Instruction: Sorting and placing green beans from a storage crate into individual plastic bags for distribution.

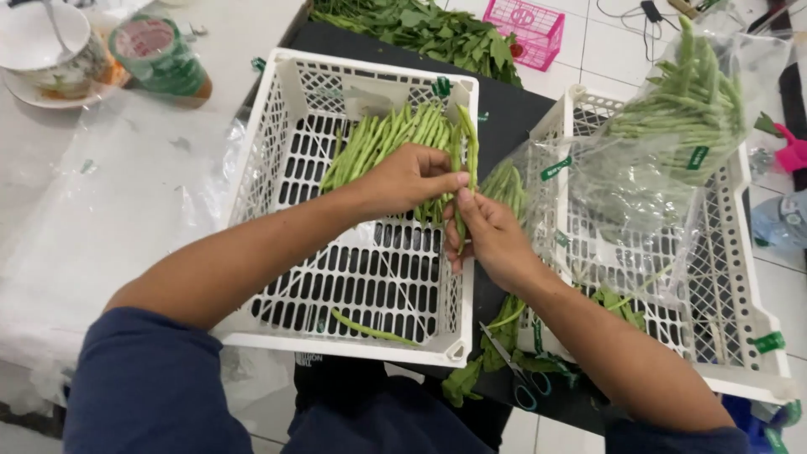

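Left hand (409,178), right hand (487,235) pinching long slender green bean (471,151), upright.

1. Left crate (277,168): sits in front of the person, left of the right crate (740,277).
2. Bean bundle (387,139): lies in the left crate, toward its far side.
3. Left hand (408,176): rests on the bean bundle.
4. Right hand (487,235): sits over the gap between the crates, touching the left hand.
5. Bag of beans (685,109): lies on the right crate's far end.
6. Scissors (517,366): lie between the crates, nearest the person.
7. Cup (50,42): stands on the table, far left.
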